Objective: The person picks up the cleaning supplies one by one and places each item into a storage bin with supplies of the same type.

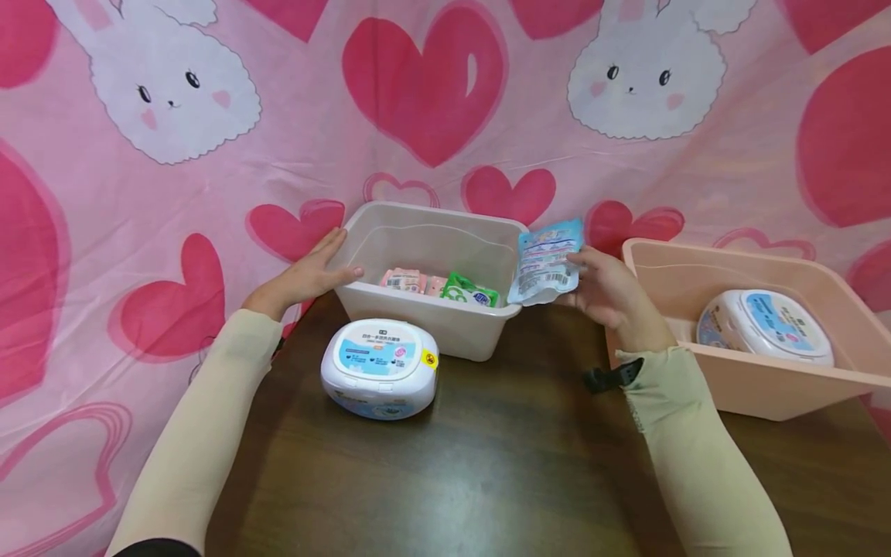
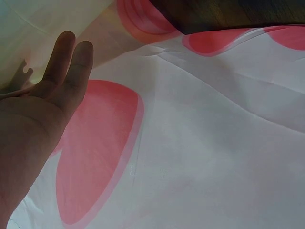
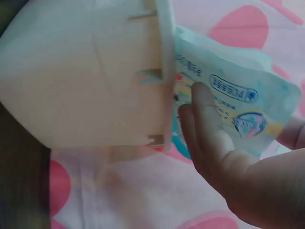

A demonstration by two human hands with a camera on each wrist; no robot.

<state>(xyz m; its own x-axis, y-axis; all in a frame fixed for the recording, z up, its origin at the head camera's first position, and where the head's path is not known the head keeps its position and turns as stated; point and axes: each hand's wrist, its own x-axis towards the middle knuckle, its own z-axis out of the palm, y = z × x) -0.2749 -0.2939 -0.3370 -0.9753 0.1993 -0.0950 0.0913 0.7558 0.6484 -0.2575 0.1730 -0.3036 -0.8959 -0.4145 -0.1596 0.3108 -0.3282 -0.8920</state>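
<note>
My right hand (image 1: 607, 288) pinches a light-blue printed pouch (image 1: 547, 259) between thumb and fingers, at the right end of a pale grey plastic bin (image 1: 455, 334). In the right wrist view the pouch (image 3: 238, 93) overlaps the bin's rim, and two fingers lie along its face. My left hand (image 1: 306, 271) rests on the bin's left end, thumb over the rim and fingers straight along the outside. Inside the bin are pink packets (image 1: 405, 280) and a green packet (image 1: 468, 291). A white lidded tub (image 1: 379, 371) stands right in front of the bin.
At the right stands a peach-coloured bin (image 1: 738, 379) with a similar white tub (image 1: 769, 329) in it. Both bins sit on a dark brown table (image 1: 473, 464), close to a pink cloth backdrop (image 1: 299, 116) with hearts and rabbits.
</note>
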